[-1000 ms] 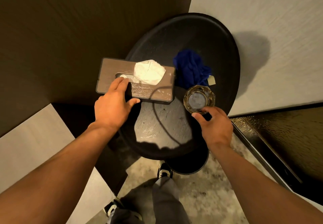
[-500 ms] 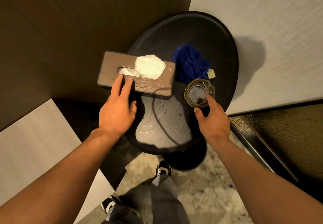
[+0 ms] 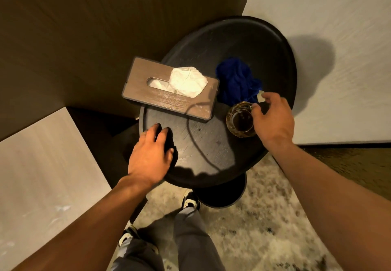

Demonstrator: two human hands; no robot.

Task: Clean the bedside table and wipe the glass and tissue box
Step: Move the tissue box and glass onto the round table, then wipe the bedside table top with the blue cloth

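Head view, looking down onto a round dark bedside table point(image 3: 211, 154) set in a corner, dusty pale smears across its near surface. Brown tissue box point(image 3: 169, 89) at the table's left side, its left end overhanging the rim, a white tissue point(image 3: 188, 81) puffed up out of the slot. Just right of the box, a crumpled blue cloth point(image 3: 237, 80) lying on the tabletop, a small pale tag at its near right edge. Near the cloth, toward the right rim, a faceted glass point(image 3: 241, 119), upright. Right hand point(image 3: 273, 118) wrapped around the glass's right side, fingertips on the rim's far edge, closed on it; whether lifted or resting on the table cannot be told. Left hand point(image 3: 150, 154) flat over the near left edge of the table, fingers spread and empty, clear of the tissue box. Thin curved shadow line across the tabletop between the two hands. Below the table, speckled floor, grey trousers and two shoes. Pale panels left and right, dark wood wall beyond.
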